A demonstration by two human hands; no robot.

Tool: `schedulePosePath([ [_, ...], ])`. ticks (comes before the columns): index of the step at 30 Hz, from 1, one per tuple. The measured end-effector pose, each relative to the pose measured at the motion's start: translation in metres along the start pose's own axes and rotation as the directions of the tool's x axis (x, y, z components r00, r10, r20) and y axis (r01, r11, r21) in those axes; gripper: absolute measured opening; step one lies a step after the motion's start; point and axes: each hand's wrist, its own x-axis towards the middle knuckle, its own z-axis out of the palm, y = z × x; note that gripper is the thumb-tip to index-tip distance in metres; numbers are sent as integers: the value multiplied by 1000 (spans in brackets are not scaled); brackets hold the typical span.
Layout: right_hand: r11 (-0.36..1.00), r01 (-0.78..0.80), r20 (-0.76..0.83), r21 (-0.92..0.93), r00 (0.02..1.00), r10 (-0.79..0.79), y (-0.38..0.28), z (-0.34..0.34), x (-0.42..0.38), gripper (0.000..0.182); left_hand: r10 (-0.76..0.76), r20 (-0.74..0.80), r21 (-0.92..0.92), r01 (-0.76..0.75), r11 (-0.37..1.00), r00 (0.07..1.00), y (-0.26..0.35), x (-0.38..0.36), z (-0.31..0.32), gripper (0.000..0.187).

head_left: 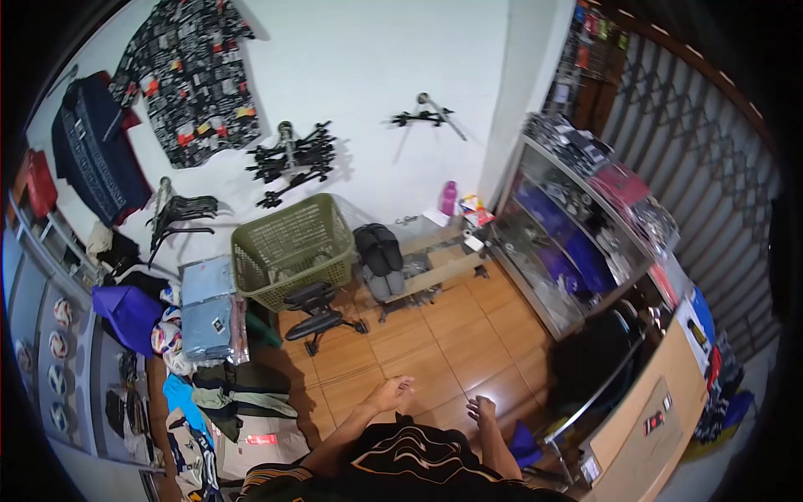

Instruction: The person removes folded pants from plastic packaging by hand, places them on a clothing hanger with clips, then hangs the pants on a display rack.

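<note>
One bare right hand [391, 393] hovers over the orange tiled floor [427, 339], its fingers loosely curled and half open with nothing visible in them, while the left hand [481, 408], also empty and loosely open, hovers close by, apart from it. Beyond the right hand stands a low black seat [322, 325], beside an olive-green plastic lattice basket [339, 272] set near the white wall. Black slides [381, 251] and grey slides [385, 284] lie at the end of a low wooden bench [443, 272], a purple bottle [449, 198] standing behind its far end. Dark green and black folded garments [251, 395] lie to the right hand's side, near light-blue clothes in clear packaging [209, 328]. Near the left forearm is a piece of purple fabric [524, 443]; farther out, a pale wooden tabletop [619, 439] bears a small red-and-black packet [655, 422], below a glass-fronted display case [548, 289].
</note>
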Motion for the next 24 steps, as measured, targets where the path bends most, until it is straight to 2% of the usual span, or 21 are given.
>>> schedulePosePath([
  [4, 985, 96, 253, -143, 966, -57, -39, 91, 13, 35, -55, -135, -46, 50, 998, 989, 9, 4, -48, 39],
  [6, 975, 110, 359, -194, 933, -34, -54, 121, 20, 37, -154, -233, -205, 107, 973, 960, 14, 8, -63, 38],
  [9, 971, 90, 403, -222, 915, 8, -80, 155, 33, 37, -170, -351, -286, 67, 956, 921, 13, 17, -80, 36],
  [12, 953, 105, 434, -283, 900, 30, -116, 186, 51, 39, -151, -469, -293, 8, 956, 870, 15, 32, -104, 34],
  [15, 942, 127, 452, -312, 891, 29, -153, 220, 77, 39, -235, -521, -367, 33, 930, 820, 25, 50, -138, 30],
  [18, 922, 165, 449, -349, 893, 10, -198, 266, 109, 39, -205, -639, -323, -17, 946, 741, 32, 74, -176, 30],
  [20, 949, 215, 565, -229, 823, -51, -214, 299, 158, 41, -176, -692, -308, -66, 949, 700, 22, 93, -200, 29],
  [21, 937, 260, 603, -233, 795, -70, -222, 322, 172, 41, -145, -731, -290, -111, 951, 667, 18, 101, -210, 27],
  [22, 924, 299, 637, -237, 766, -85, -237, 346, 181, 41, -198, -745, -300, -56, 952, 637, 24, 108, -222, 27],
  [24, 882, 361, 663, -303, 745, -78, -294, 390, 130, 40, -181, -779, -266, -55, 962, 600, 34, 118, -244, 27],
])
